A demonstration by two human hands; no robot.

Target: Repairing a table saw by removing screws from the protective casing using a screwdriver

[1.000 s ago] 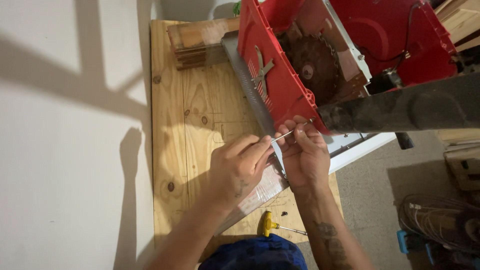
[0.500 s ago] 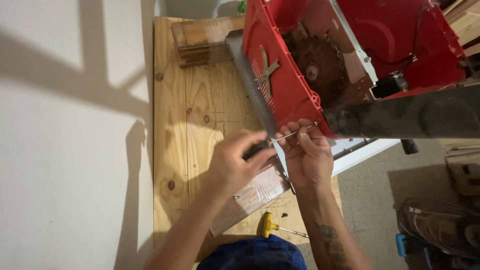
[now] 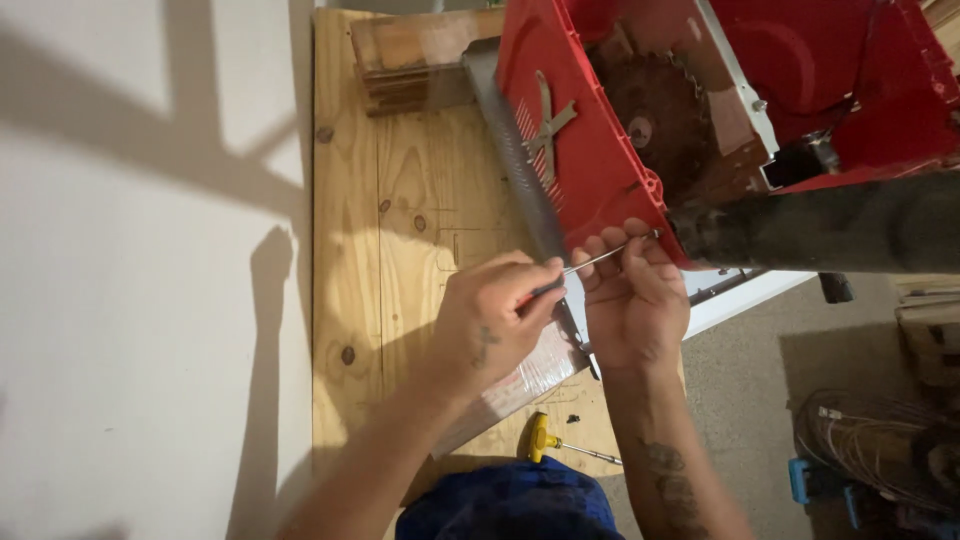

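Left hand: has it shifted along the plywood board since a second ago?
Yes, slightly. The left hand slid toward the near board edge, away from the red saw housing, fingers now pinching the thin metal rod.

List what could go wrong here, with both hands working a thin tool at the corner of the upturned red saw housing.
1. The thin metal rod tool, held between left hand and right hand, might slip off the red plastic saw housing and jab a finger.
2. The exposed toothed circular saw blade sits just above the knuckles; a slip upward could cut.
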